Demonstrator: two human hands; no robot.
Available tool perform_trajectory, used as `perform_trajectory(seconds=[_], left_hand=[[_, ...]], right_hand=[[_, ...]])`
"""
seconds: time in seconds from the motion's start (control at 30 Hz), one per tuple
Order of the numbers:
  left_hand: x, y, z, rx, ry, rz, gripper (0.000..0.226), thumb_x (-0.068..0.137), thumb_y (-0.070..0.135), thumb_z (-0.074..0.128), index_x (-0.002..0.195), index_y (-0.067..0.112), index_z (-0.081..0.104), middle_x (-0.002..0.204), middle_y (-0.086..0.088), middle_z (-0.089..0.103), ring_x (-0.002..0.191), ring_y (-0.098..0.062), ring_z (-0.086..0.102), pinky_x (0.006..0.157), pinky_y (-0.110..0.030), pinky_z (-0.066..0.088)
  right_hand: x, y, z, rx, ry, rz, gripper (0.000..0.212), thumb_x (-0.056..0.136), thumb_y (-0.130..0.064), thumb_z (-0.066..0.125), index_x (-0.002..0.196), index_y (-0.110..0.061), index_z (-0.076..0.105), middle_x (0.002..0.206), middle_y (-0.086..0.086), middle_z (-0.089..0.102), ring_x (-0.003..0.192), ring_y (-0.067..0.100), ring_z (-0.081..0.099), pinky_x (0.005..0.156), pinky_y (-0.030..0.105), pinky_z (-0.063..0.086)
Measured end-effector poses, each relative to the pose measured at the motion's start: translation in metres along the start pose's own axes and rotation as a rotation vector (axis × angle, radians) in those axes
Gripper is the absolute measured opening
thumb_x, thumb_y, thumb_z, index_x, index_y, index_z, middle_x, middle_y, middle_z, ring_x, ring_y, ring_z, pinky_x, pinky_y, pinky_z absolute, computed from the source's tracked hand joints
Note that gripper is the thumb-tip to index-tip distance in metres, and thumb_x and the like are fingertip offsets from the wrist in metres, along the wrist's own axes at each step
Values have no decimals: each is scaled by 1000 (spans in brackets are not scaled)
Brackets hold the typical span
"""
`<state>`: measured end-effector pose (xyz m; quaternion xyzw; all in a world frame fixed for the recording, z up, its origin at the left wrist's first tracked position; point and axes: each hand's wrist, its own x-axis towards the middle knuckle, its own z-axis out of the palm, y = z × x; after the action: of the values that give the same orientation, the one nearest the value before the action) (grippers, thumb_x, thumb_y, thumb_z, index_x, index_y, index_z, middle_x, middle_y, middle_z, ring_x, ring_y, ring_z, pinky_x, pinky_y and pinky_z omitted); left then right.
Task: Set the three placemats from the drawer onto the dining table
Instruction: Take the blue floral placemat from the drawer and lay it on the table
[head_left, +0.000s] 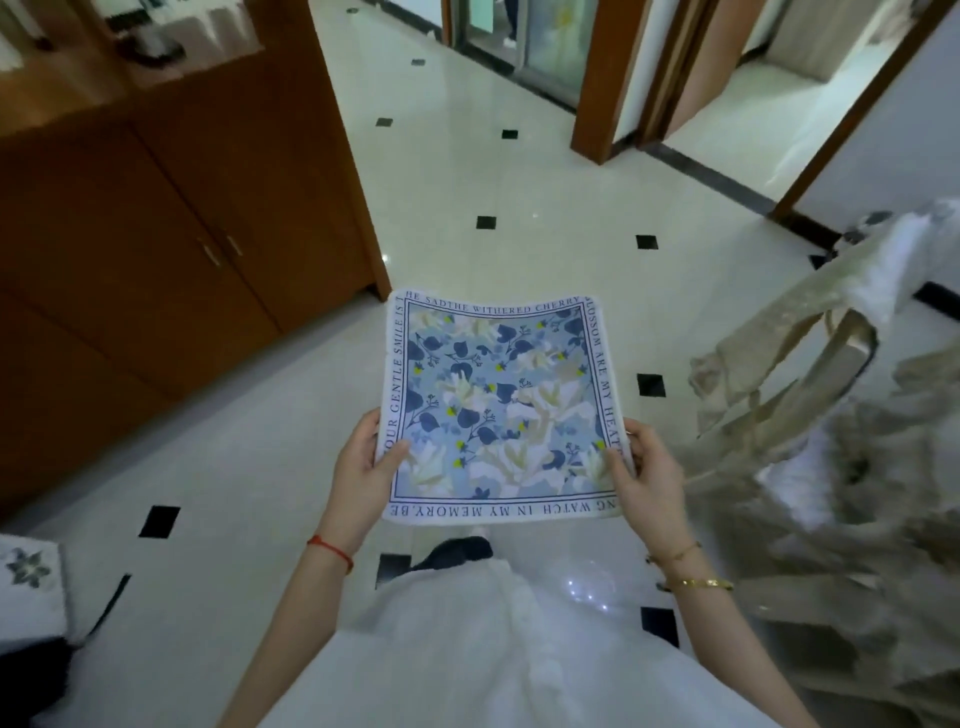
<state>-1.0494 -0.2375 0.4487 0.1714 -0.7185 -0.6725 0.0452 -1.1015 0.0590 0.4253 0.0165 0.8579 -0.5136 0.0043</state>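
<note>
— So where is the placemat (498, 405) right now?

— Held out flat above the tiled floor (467, 171), in front of the person's white garment (467, 649). It is square, blue and floral, with a border of printed words. Whether more mats lie under it, I cannot tell.

— And the grip?

— Left hand (363, 478) pinches the left edge near the close corner, thumb on top, fingers curled beneath. Right hand (644, 473) clamps the right edge the same way. The far edge hangs free and curls up slightly.

— What about room around it?

— Open floor runs ahead toward the doorways (597, 78). A wooden cabinet (182, 208) stands well apart to the left; a cloth-draped chair (831, 389) is near the right edge.
</note>
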Motion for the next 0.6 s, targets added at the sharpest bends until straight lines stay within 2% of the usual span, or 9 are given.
perform_trajectory(seconds=[0.03,0.1,0.2,0.33,0.53,0.6], left_hand=[[32,9,6,4,-38,11,34,90,-3,55,120,12,53,115,1,66,99,-6,65,82,-19,52],[93,29,20,14,-122,31,33,91,-3,56,120,13,53,116,-2,66,103,-13,65,86,-26,54],[170,54,52,33,-252,33,34,91,-1,56,121,13,53,118,-2,66,105,-13,65,87,-26,54],[256,69,108,82,-393,35,34,91,-1,57,121,15,54,119,-2,66,108,-14,64,91,-27,52],[374,82,217,128,-490,60,36,91,-1,56,125,9,53,116,0,66,100,-4,65,83,-13,49],[414,96,259,132,-517,61,36,92,1,56,127,9,53,116,1,66,100,-4,65,82,-14,50]], right_hand=[[23,-5,-1,3,34,3,27,90,-5,59,112,-20,55,89,-18,67,81,-2,64,72,11,48],[63,-13,-4,21,111,24,26,90,-5,58,114,-15,55,90,-14,68,82,-1,64,71,11,49],[108,-12,-14,56,212,98,26,91,-7,58,115,-17,56,94,-15,69,84,2,66,73,17,51],[164,3,-26,58,325,184,25,91,-11,58,113,-22,56,92,-11,71,83,10,68,73,32,55],[278,34,-62,50,457,243,26,90,-6,58,113,-17,57,91,-16,69,81,-2,65,73,19,51],[325,40,-86,56,484,242,25,90,-5,58,111,-18,56,89,-15,69,79,3,65,70,19,51]])
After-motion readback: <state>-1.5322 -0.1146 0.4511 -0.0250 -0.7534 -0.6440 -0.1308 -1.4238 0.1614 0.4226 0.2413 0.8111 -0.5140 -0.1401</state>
